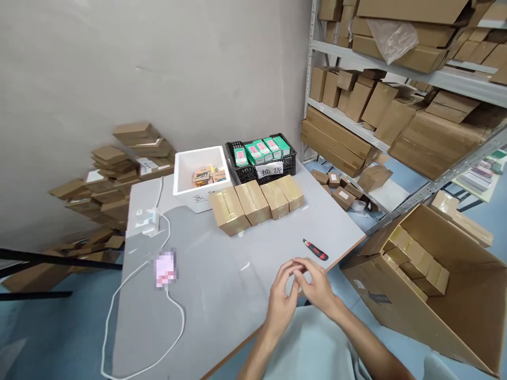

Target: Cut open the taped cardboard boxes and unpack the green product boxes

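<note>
My left hand (282,291) and my right hand (318,286) meet above the near edge of the table, fingertips touching. Their fingers are curved with the thumbs apart from them, and nothing shows in either hand. Just beyond my right hand, a red and black utility knife (316,249) lies on the grey tabletop (222,285). Farther back, several taped cardboard boxes (252,202) stand in a row.
Behind the boxes are a white foam box (184,182) with small packets and a black crate (291,163) of green boxes. A white cable (182,316) runs across the table's left side to a blurred device (165,269). A large open carton (396,311) stands at right, beside loaded shelves (455,79).
</note>
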Action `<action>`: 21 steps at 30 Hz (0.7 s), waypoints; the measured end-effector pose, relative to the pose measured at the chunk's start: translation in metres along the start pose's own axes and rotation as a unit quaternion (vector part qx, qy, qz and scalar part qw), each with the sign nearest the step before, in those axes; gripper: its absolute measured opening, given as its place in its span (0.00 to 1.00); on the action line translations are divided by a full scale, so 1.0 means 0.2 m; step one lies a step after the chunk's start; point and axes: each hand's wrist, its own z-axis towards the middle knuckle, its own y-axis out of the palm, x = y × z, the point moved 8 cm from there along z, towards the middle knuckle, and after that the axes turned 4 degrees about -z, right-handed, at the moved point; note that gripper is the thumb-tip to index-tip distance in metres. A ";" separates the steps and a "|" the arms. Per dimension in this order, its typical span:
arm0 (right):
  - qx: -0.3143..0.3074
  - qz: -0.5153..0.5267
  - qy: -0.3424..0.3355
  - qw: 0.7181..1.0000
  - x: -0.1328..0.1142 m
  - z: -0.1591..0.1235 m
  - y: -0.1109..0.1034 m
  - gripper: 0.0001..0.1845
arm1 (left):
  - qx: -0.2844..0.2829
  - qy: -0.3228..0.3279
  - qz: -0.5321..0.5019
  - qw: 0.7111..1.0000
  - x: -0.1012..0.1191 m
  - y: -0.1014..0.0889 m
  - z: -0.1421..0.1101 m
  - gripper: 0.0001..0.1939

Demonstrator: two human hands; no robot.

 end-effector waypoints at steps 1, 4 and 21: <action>0.005 -0.014 0.003 1.000 0.05 0.06 0.01 0.17 | -0.022 0.013 0.017 1.000 0.00 -0.01 0.06 0.19; 0.011 -0.047 0.020 0.999 0.24 0.26 0.04 0.19 | -0.043 0.023 0.056 0.997 -0.04 -0.08 0.20 0.18; -0.273 -0.271 0.241 0.891 1.58 1.50 0.57 0.69 | 0.149 -0.123 0.077 0.978 -0.28 -0.04 0.45 0.28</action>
